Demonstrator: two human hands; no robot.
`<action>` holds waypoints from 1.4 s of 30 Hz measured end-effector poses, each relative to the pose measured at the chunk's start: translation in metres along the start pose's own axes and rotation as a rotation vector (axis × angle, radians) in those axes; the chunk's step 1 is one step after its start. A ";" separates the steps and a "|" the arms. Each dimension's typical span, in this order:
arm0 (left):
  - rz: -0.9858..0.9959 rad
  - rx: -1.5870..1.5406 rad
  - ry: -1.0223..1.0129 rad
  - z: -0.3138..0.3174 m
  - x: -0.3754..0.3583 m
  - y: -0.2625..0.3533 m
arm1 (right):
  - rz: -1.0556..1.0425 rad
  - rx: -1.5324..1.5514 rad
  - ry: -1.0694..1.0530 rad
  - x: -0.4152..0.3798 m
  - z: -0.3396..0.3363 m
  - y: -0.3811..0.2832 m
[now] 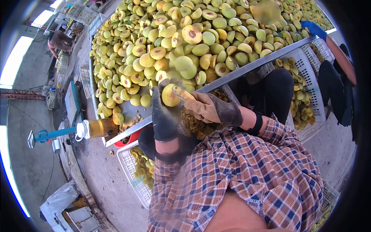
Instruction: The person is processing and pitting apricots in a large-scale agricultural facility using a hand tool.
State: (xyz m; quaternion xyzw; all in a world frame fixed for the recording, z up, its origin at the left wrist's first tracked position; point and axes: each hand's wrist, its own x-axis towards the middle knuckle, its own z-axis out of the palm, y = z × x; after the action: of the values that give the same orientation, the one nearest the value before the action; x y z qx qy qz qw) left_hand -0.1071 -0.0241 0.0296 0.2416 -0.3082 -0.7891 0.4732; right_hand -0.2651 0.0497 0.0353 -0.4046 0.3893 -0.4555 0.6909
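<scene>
My left hand (163, 112), in a dark glove, holds a halved peach (170, 96) over the edge of the metal table. Its fingers are partly hidden and blurred behind the fruit. My right hand (203, 108), in a worn tan and dark glove, is closed round the yellowish handle of a pitting tool (184, 94). The metal end of the tool touches the cut face of the peach half. Just beyond both hands lies a big heap of halved yellow-green peaches (154, 50), several with brown pits or hollows showing. Below my hands, brown scraps (199, 123) are piled up.
A metal rim (247, 67) borders the table. A jar of amber liquid (98, 128) stands at the left corner, above a red basin (127, 140). White crates (309, 85) of peach halves flank me. A co-worker's blue-gloved hand (313, 29) reaches in at right; another person (60, 41) bends far left.
</scene>
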 end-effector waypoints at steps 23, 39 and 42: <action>0.657 0.853 -0.001 0.022 0.013 -0.021 | -0.295 0.208 -0.047 0.027 0.019 0.072; 0.402 0.550 0.054 0.012 0.011 -0.013 | 0.050 0.244 -0.520 0.005 -0.006 0.084; 0.300 -0.100 0.032 -0.022 0.011 0.017 | 0.039 0.070 -0.417 0.004 -0.036 0.095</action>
State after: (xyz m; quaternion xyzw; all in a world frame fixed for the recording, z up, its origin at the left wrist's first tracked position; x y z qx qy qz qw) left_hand -0.0872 -0.0459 0.0253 0.1813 -0.2937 -0.7200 0.6021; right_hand -0.2663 0.0627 -0.0653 -0.4581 0.2298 -0.3618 0.7787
